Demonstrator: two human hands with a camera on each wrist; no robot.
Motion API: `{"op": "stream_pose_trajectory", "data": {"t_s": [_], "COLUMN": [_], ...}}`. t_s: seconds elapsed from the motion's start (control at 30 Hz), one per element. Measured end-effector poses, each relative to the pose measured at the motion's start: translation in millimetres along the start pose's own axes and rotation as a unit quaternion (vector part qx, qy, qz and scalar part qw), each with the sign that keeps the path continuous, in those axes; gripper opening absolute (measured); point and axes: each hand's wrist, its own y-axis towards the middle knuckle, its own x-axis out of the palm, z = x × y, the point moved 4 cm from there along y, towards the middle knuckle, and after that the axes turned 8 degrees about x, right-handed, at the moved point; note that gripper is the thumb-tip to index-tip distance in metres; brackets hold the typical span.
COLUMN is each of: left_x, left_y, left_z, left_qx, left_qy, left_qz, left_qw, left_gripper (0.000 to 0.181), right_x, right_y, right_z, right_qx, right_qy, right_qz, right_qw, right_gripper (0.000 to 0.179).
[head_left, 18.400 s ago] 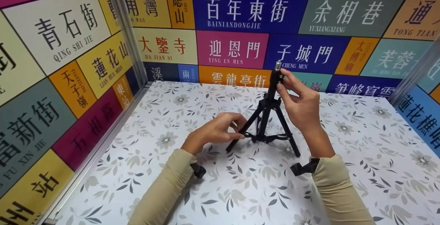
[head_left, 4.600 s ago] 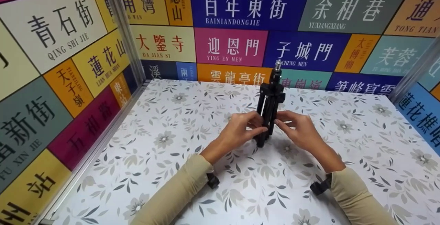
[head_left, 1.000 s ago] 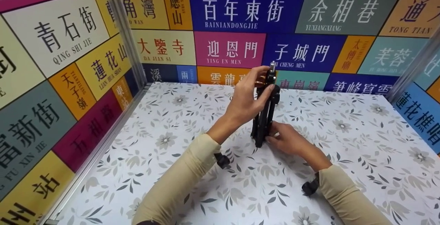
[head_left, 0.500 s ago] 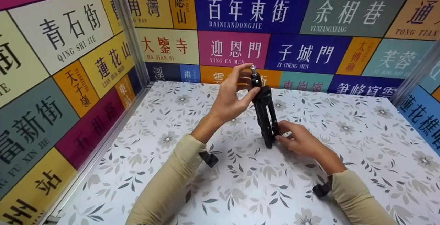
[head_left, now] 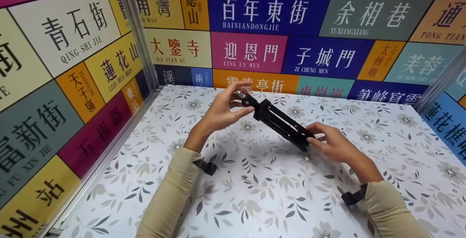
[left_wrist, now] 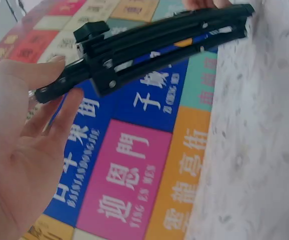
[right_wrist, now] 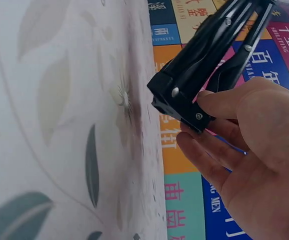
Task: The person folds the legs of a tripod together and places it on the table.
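Note:
A small black tripod (head_left: 282, 123), its legs folded together, slants across the middle of the head view, silver-tipped top at the upper left and feet at the lower right. My left hand (head_left: 224, 108) pinches the neck just below the silver screw tip between thumb and fingers. At the other end my right hand (head_left: 333, 141) grips the leg ends. The left wrist view shows the tripod's collar and knob (left_wrist: 92, 32) beyond the left thumb. In the right wrist view the right hand's thumb and fingers (right_wrist: 209, 155) hold the folded feet (right_wrist: 177, 100) close over the tabletop.
A white table (head_left: 255, 194) with a grey leaf and flower print lies under both hands. Behind it and at the left stand walls of coloured street-name panels (head_left: 267, 8), joined by a metal corner post (head_left: 136, 30). Black straps with camera mounts (head_left: 353, 197) sit at both wrists.
The tripod's spread legs were folded together earlier. Over the last second it has tipped from upright to slanted, its top going left and down with my left hand, its feet right with my right hand.

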Motion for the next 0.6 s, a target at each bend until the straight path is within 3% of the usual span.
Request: {"op": "stream_pose_trajectory", "data": {"t_s": [0.17,0.33,0.6], "left_x": [-3.3,-1.8,-3.6], "left_y": [-11.9,-20.3,-32.9], "left_z": [-21.1,-37.6,-55.0], "left_qx": [-0.028,-0.059,-0.083], "left_qy": [0.027,0.065,0.091], "left_qz": [-0.040,-0.091,-0.127], "left_qw": [0.9985,0.9920,0.9842], "left_gripper": [0.062,0.059,0.045], "right_x": [-7,-8,-6], "right_y": [-3.6,-5.8,-2.9], "right_z": [7,12,15], "right_qx": [0.001,0.008,0.018], "right_qy": [-0.006,-0.021,-0.026], "right_qz": [0.010,0.012,-0.002], "right_qw": [0.9999,0.9997,0.9995], "right_gripper": [0.025,0.024,0.025]}}
